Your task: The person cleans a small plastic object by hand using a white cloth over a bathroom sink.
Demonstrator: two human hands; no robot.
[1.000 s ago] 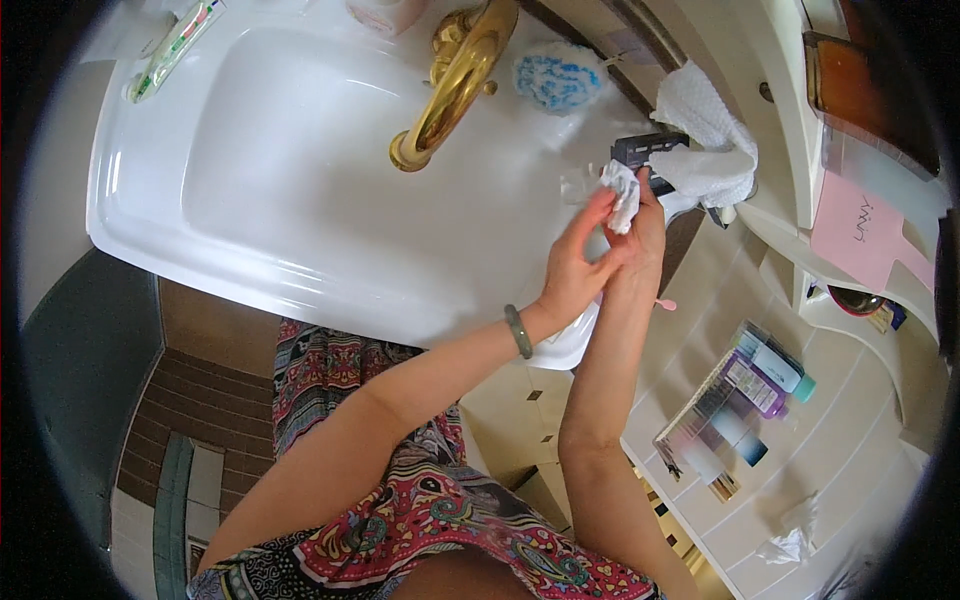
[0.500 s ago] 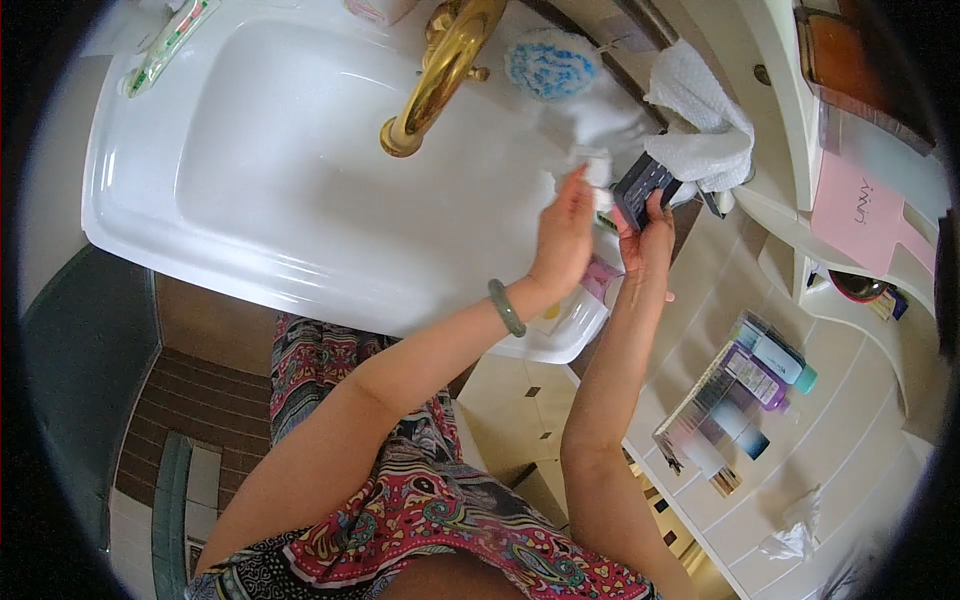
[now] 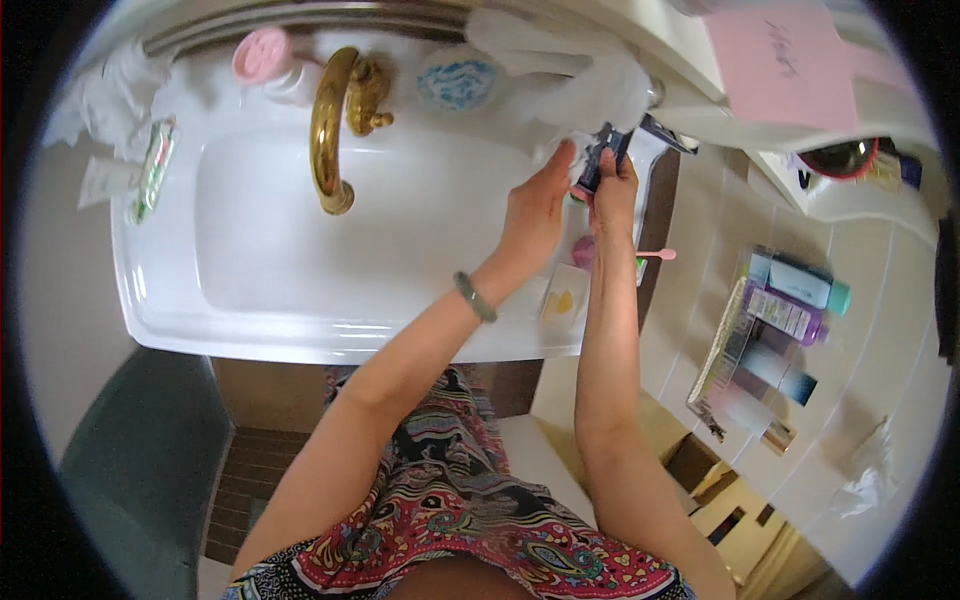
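Note:
Over the right end of the white sink [image 3: 370, 345], my right hand [image 3: 613, 195] grips a dark flat rectangular case [image 3: 605, 158] with pale marks on its face. My left hand [image 3: 535, 220], with a green bangle at its wrist, is right beside the case. Its fingers are closed on a white wad, like tissue or cloth [image 3: 572, 148], close to or touching the case; contact is hard to tell. Just behind both hands hangs a white textured towel [image 3: 605, 95]. A pink-handled item [image 3: 655, 255] sticks out under my right forearm.
A gold faucet [image 3: 328, 140] arches over the basin. Behind it stand a pink-lidded container [image 3: 262, 58] and a blue-and-white scrubber [image 3: 455, 80]. A toothpaste tube [image 3: 152, 170] lies on the left rim. To the right are a basket of bottles [image 3: 725, 345] and a white shelf [image 3: 690, 50].
The view has turned and shifted, so the sink sits straighter. Both hands stay together by the towel, the case still in my right hand and the white wad still in my left.

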